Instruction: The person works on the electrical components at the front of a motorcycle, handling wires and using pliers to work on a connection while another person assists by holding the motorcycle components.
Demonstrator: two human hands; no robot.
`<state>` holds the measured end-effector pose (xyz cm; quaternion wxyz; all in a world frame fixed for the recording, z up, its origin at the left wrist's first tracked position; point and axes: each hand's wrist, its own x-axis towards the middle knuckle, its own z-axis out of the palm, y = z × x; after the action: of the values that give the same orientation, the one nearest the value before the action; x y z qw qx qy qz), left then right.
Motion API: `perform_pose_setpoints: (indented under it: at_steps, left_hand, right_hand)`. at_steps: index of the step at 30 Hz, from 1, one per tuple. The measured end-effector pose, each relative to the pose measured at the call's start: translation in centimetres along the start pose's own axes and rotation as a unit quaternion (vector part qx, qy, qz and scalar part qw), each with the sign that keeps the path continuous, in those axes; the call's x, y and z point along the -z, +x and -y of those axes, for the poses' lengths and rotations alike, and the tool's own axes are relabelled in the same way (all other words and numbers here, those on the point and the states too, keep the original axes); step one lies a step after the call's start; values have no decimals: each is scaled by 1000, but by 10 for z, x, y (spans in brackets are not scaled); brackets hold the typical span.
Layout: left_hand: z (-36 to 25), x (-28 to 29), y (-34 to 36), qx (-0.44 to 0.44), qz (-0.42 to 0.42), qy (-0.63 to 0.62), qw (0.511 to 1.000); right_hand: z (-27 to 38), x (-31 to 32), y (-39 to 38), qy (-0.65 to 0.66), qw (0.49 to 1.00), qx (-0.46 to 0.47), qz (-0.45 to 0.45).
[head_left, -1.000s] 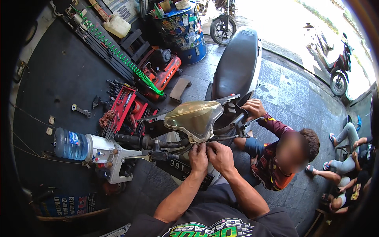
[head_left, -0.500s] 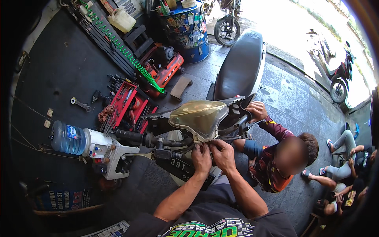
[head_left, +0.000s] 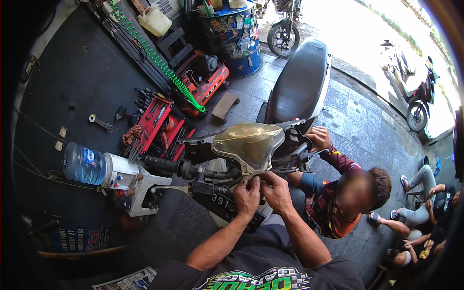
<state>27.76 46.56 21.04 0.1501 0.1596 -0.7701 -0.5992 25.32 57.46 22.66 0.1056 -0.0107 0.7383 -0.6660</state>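
Note:
A motorbike stands before me with its yellowed headlight [head_left: 249, 144] exposed above the bare handlebar [head_left: 212, 174]. My left hand [head_left: 247, 197] is closed in a pinch just under the headlight's lower tip. Right beside it, my right hand [head_left: 276, 191] is closed too, the fingertips of both hands almost meeting. Whatever small part they grip is hidden by the fingers. Below and left of my hands is the black number plate [head_left: 220, 202]. Across the bike, a co-worker's hand [head_left: 319, 138] rests by the right end of the handlebar.
The co-worker [head_left: 338, 205] crouches at the right of the bike. To the left stand a red tool chest [head_left: 155, 116], a red air compressor [head_left: 212, 84] and a water dispenser [head_left: 121, 171]. A wooden block [head_left: 225, 106] lies on the tiles. Seated people [head_left: 420, 212] are at the far right.
The view has shifted slightly, so the bike and surroundings appear a little farther right. Both my hands keep pinching at the same spot under the headlight.

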Motion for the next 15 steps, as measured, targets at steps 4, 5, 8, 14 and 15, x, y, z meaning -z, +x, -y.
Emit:
perform_pose_setpoints:
  at_steps: [4, 5, 8, 14, 15]
  left_hand:
    - [2, -2, 3, -1, 1, 3, 1000]
    - [1, -2, 2, 0, -3, 2, 1000]
    - [-6, 0, 7, 11, 5, -1, 1000]
    - [10, -1, 6, 98, -8, -66, 993]
    - [13, -2, 6, 102, -14, -74, 992]
  right_hand:
    - [-2, 1, 2, -15, 999, 39, -12]
    - [-5, 1, 2, -25, 998, 48, -15]
    - [-5, 5, 9, -77, 991, 102, -22]
    - [-8, 2, 3, -61, 994, 85, -32]
    - [-9, 2, 3, -55, 995, 79, -32]
